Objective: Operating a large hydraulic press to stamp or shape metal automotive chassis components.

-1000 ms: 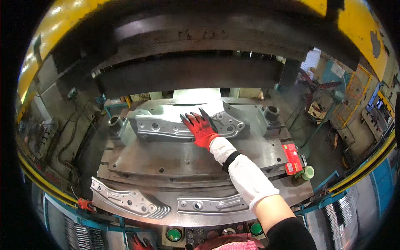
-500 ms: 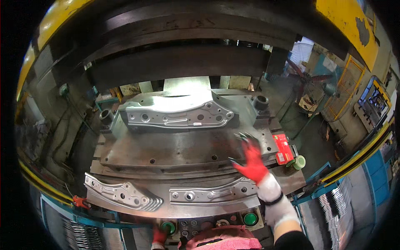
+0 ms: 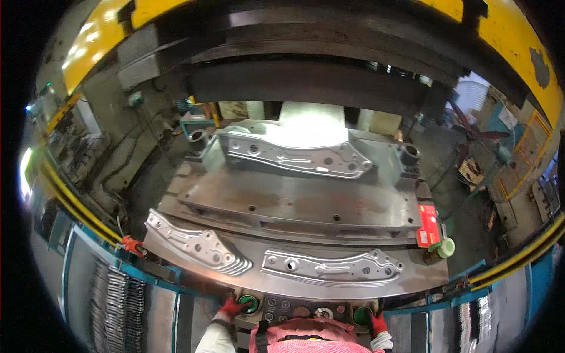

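Note:
My left hand, in a red glove, reaches a digit stretched over the left green push button; it holds nothing I can see. At the right green push button, my gloved right hand touches the edge, its fingers partly hidden. Beyond the button panel, a single stamped metal part rests on the press's front ledge. Left of it lies a stack of similar stamped parts. Another stamped metal part sits on the lower die, apart from both hands.
The dark upper part of the press hangs above the die. Guide posts stand at the die's back corners. A red box and a pale green cup-like object are at right. Racks of metal parts flank the ledge.
My right hand has drawn back from over the die's right side down to the right green button. My left hand stays at its button. The view has shifted, so the scene appears further right.

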{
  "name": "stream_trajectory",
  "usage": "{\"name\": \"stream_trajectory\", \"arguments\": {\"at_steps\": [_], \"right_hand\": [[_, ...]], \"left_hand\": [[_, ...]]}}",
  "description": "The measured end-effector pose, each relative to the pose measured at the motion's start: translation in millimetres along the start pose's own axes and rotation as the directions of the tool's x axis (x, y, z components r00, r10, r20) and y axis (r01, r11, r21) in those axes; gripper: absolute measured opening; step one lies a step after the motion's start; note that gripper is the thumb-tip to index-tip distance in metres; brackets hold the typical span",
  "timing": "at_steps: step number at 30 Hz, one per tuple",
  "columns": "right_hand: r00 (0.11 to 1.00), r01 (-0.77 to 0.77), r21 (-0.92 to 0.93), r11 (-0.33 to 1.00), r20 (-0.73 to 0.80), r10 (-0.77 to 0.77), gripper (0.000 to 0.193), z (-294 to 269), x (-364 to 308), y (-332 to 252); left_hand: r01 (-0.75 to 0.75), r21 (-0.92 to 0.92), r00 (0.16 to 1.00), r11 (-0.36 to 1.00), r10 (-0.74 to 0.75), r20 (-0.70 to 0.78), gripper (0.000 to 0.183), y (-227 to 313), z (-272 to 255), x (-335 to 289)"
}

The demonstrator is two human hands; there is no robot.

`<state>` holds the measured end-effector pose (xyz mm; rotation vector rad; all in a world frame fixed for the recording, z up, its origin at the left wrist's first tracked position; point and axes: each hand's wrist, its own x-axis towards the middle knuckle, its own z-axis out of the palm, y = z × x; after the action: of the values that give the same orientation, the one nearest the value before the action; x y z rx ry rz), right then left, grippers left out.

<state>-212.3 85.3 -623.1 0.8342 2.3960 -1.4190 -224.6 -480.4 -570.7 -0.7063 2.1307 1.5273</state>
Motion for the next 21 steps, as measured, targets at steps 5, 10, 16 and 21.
{"name": "stream_trajectory", "arguments": {"at_steps": [5, 10, 16, 21], "right_hand": [[0.973, -0.035, 0.115, 0.993, 0.229, 0.008, 0.090, 0.5, 19.7, -7.4], [0.981, -0.043, 0.008, 0.999, 0.192, 0.041, 0.094, 5.4, 54.6, 47.3], [0.961, 0.042, -0.117, 0.992, 0.275, -0.008, 0.097, 4.6, 77.2, 88.7], [0.984, 0.078, -0.067, 0.995, 0.163, -0.066, 0.105, 5.6, 25.3, 8.7]], "left_hand": [[0.051, 0.220, 0.972, 0.974, 0.002, -0.234, 0.125, -54.3, 9.5, 19.6], [0.035, 0.187, 0.987, 0.982, -0.005, -0.160, 0.136, -32.7, 7.8, 7.2], [0.053, 0.144, 0.989, 0.988, -0.032, -0.146, 0.135, -45.3, 2.8, 10.2], [-0.049, 0.056, 0.986, 0.997, 0.057, -0.155, 0.135, -46.0, 9.0, 16.5]]}}
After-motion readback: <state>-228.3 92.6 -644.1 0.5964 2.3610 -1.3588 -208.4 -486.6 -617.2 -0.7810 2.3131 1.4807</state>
